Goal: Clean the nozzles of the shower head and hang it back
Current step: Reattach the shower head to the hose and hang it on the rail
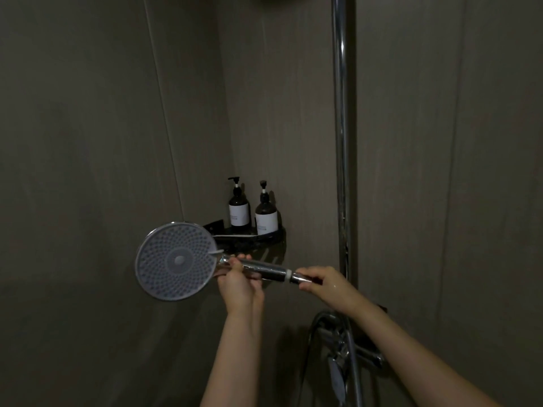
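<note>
Both hands grip the shower head (176, 261) handle, held level before the corner shelf (264, 239): left hand (239, 284) near the disc, right hand (320, 282) at the hose end. Risk: wet chrome, fingers slip, head drops onto the mixer tap (346, 345).

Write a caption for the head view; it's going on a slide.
Both hands hold the shower head by its handle, left hand near the face, right hand at the end.
</note>
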{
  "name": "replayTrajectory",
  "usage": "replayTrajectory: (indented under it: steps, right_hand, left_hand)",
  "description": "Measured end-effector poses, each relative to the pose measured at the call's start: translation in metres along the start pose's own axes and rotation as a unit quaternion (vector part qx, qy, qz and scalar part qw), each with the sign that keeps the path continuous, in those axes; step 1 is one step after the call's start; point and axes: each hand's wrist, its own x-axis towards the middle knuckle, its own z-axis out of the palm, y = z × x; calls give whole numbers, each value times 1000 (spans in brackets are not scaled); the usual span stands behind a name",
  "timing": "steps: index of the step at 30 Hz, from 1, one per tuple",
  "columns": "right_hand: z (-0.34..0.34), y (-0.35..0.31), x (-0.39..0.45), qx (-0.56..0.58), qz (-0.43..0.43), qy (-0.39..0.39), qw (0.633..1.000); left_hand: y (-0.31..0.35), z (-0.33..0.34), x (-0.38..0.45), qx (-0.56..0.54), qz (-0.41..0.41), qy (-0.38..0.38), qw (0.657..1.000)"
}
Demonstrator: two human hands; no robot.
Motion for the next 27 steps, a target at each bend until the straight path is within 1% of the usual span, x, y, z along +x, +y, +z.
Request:
replayTrajectory:
  steps: [5,9,12,17,21,24,27]
  right_hand:
    - [1,-6,2,-33,-15,4,999]
    - [7,-8,-1,-79,-26,-2,996]
    - [10,-9,-2,-71,-15,-5,997]
    - [17,-11,-6,-75,-15,-43,996]
    - [24,-8,-5,-80,-27,-17,996]
    - [23,-12,-3,-87,-2,-27,996]
    - [25,-17,-3,-21,53,-2,998]
  left_hand:
    - [4,-5,0,-15,-17,-1,1000]
    - [5,-9,4,-9,-13,8,1000]
    - [2,-12,4,-9,-5,5,1000]
    - [0,-24,13,-71,-30,2,997]
    - [-2,-36,24,-114,-39,25,992]
    - [-5,-42,23,-120,-46,32,991]
    - [-8,-46,17,-122,-54,33,991]
